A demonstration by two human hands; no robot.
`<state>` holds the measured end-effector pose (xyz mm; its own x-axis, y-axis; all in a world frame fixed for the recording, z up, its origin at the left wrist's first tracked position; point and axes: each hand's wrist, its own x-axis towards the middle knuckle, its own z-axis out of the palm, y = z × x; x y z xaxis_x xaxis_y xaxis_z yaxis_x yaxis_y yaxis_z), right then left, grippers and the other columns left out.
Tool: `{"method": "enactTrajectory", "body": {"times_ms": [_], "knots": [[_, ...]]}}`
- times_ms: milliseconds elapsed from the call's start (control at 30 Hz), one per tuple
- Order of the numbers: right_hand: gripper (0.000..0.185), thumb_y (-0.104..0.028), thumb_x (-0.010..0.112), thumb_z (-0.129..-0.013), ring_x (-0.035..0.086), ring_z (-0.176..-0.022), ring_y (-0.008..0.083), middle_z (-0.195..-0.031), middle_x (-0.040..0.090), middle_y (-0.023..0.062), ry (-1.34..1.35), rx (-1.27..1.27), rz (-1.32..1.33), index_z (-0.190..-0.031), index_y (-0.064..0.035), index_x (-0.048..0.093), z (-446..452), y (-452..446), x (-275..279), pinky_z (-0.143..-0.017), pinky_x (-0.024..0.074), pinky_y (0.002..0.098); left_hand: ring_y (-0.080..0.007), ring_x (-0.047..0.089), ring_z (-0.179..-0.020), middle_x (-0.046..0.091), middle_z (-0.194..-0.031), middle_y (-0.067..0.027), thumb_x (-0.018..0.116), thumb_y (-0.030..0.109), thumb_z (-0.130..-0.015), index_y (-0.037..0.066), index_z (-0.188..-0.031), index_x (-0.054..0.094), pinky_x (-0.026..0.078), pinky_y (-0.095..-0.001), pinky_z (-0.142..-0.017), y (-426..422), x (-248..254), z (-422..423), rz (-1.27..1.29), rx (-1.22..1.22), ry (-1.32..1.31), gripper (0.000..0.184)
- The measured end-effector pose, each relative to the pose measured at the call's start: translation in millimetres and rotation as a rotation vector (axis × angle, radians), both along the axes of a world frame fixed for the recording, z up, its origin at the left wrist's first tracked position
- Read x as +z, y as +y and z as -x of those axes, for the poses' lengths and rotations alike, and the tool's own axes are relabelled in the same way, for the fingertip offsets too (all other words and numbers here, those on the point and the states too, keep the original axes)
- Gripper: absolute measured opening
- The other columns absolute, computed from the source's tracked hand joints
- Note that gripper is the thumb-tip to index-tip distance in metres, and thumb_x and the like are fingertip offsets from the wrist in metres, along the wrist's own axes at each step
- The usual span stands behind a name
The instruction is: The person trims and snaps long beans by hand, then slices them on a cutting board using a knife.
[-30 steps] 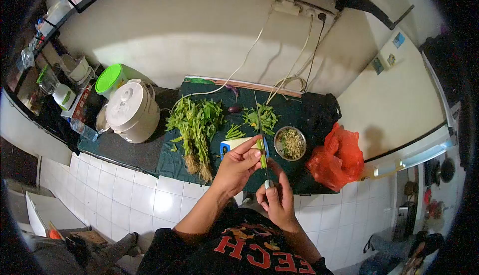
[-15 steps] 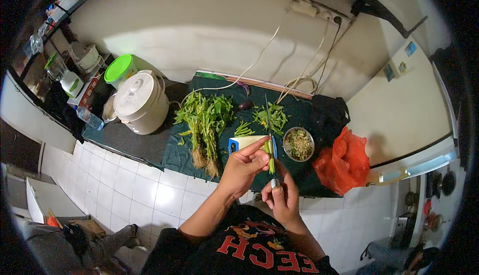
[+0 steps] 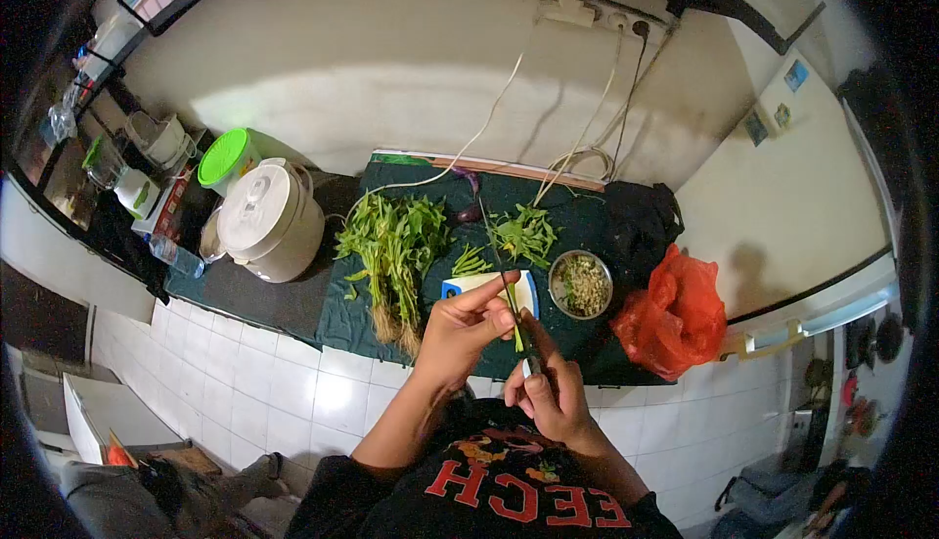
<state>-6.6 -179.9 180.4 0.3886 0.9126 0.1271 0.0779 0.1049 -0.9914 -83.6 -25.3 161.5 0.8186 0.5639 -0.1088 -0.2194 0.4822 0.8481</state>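
Pinched in my left hand [image 3: 464, 334] is a green vegetable stem [image 3: 517, 339], its index finger stretched out along the blade. My right hand [image 3: 550, 394] is closed round the handle of a knife [image 3: 497, 248], whose long thin blade points away from me and crosses close by the stem. Below both hands lies a white cutting board [image 3: 526, 294] with blue ends. Cut green stems [image 3: 471, 263] and a heap of picked leaves [image 3: 524, 234] lie behind it. Right of the board stands a metal bowl [image 3: 558, 290] of chopped pale and green pieces.
Bunches of rooted leafy greens [image 3: 399, 236] lie to the left, beside a white rice cooker [image 3: 272, 221]. A purple eggplant [image 3: 469, 213] rests near the wall. The red plastic bag [image 3: 670, 314] sits at the right edge. Another person's leg [image 3: 230, 485] shows lower left.
The knife blade has swung from nearly straight ahead to a leftward tilt. Both hands stay close together, with the stem still held. The camera view has shifted slightly.
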Motion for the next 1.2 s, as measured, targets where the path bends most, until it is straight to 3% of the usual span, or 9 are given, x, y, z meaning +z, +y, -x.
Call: {"method": "enactTrajectory", "body": {"times_ms": [67,367,533,600,700,800,833,900,1200], "knots": [[0.048,-0.028,0.045,-0.101,0.056,-0.058,0.0138,-0.069,0.061,0.0064,0.01,0.022,-0.009,-0.138,0.0015,0.039,-5.9,-0.2,-3.4,-0.058,0.0458,0.0292,-0.0072,0.055,-0.072,0.061,-0.081,0.0024,0.072,0.007,-0.085,-0.001,-0.133,0.054,0.046,-0.0226,-0.071,0.1,2.8,-2.5,-0.033,0.012,0.012,0.051],[0.056,-0.028,0.043,-0.102,0.051,-0.053,0.0105,-0.065,0.058,0.0041,0.092,0.105,0.019,-0.149,-0.0034,0.026,-30.9,4.0,5.2,-0.05,0.0414,0.0256,-0.009,0.062,-0.082,0.068,-0.096,-0.0029,0.074,0.011,-0.084,-0.002,-0.13,0.056,0.05,-0.0262,-0.079,10.2,7.7,-16.0,-0.125,0.006,0.007,0.051],[0.057,-0.034,0.037,-0.104,0.046,-0.049,0.0078,-0.065,0.058,0.0044,0.304,0.129,0.02,-0.152,-0.0065,0.021,-42.7,4.5,7.4,-0.046,0.038,0.0225,-0.0073,0.057,-0.074,0.065,-0.087,0.0004,0.074,0.016,-0.085,0.0,-0.131,0.055,0.048,-0.024,-0.071,5.1,10.1,-34.1,-0.092,0.033,-0.032,0.052],[0.076,-0.053,0.037,-0.099,0.043,-0.042,0.0086,-0.063,0.059,0.0085,0.285,0.101,-0.016,-0.15,0.0005,0.018,-46.7,4.3,6.3,-0.04,0.034,0.0205,-0.0062,0.055,-0.072,0.063,-0.084,0.0017,0.072,0.015,-0.087,0.0,-0.133,0.053,0.046,-0.0223,-0.069,2.8,14.6,-42.6,-0.016,0.058,-0.046,0.052],[0.078,-0.055,0.038,-0.099,0.043,-0.041,0.0089,-0.064,0.059,0.0088,0.217,0.092,-0.007,-0.149,0.0015,0.019,-52.2,1.9,14.6,-0.039,0.034,0.0211,-0.0072,0.055,-0.072,0.063,-0.084,0.0013,0.071,0.013,-0.087,-0.001,-0.135,0.051,0.046,-0.0219,-0.068,-0.2,19.5,-50.6,-0.004,0.085,-0.044,0.053],[0.06,-0.035,0.034,-0.104,0.043,-0.045,0.0069,-0.068,0.061,0.0063,0.183,0.149,-0.08,-0.153,-0.0072,0.014,-62.2,-1.6,2.3,-0.044,0.0363,0.0222,-0.0088,0.056,-0.071,0.062,-0.085,0.0002,0.069,0.009,-0.088,-0.001,-0.136,0.049,0.047,-0.0223,-0.068,-2.2,16.6,-57.6,0.013,0.119,-0.058,0.053],[0.06,-0.035,0.034,-0.104,0.043,-0.045,0.0069,-0.068,0.061,0.0063,0.18,0.151,-0.082,-0.153,-0.0072,0.014,-64.4,-1.4,2.7,-0.044,0.0363,0.0222,-0.0088,0.056,-0.071,0.062,-0.085,0.0002,0.069,0.009,-0.088,-0.001,-0.136,0.049,0.047,-0.0223,-0.068,-2.2,17.3,-60.6,0.011,0.12,-0.06,0.053],[0.08,-0.058,0.039,-0.097,0.044,-0.042,0.0086,-0.064,0.06,0.0089,0.207,0.082,-0.047,-0.144,0.0053,0.025,-62.9,-2.8,6.4,-0.04,0.0345,0.0216,-0.0096,0.059,-0.072,0.066,-0.085,-0.0037,0.067,0.006,-0.089,-0.001,-0.135,0.05,0.05,-0.0235,-0.069,-5.2,18.3,-62.3,0.03,0.132,-0.059,0.049],[0.078,-0.06,0.039,-0.096,0.045,-0.043,0.0082,-0.064,0.06,0.0087,0.204,0.083,-0.038,-0.132,0.0093,0.037,-76.0,-2.6,3.7,-0.04,0.0347,0.0211,-0.0105,0.062,-0.075,0.066,-0.087,-0.0047,0.067,0.006,-0.089,-0.002,-0.135,0.05,0.053,-0.0241,-0.07,-9.4,22.4,-73.3,0.014,0.163,-0.028,0.05]]}}
